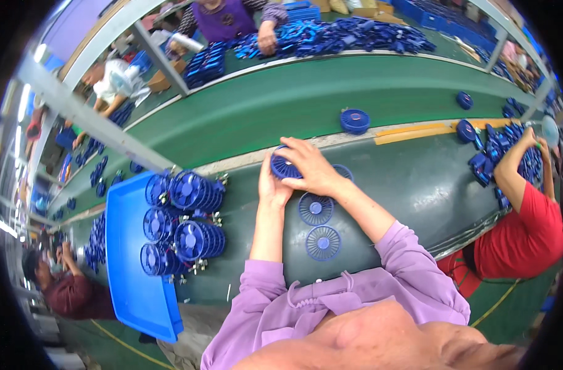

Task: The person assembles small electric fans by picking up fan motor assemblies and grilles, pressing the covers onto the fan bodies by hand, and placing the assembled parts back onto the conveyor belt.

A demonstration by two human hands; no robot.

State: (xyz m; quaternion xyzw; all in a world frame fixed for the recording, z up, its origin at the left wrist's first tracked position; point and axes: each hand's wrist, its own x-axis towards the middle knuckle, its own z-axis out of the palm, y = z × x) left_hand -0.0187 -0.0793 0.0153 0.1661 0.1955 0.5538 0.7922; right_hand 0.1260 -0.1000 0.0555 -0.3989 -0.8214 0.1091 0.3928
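Note:
Between my two hands, over the dark green worktop point(411, 197), is a round blue fan housing point(282, 165) with a slotted grille. My left hand point(273, 185) cups it from the left and below. Curled over its top and right side are the fingers of my right hand point(312, 168), hiding part of it. Flat on the worktop by my right forearm lie a round blue fan grille point(316, 209) and a second grille point(323, 243) nearer me. Another grille point(343, 172) is partly covered by my right wrist.
Left of me, stacked blue fan frames point(198, 240) with small metal fittings stand beside and over a blue tray point(124, 246). A green conveyor belt point(263, 117) runs beyond, carrying a blue fan point(355, 121). At right, a person in red point(522, 234) works by piled blue parts point(500, 148).

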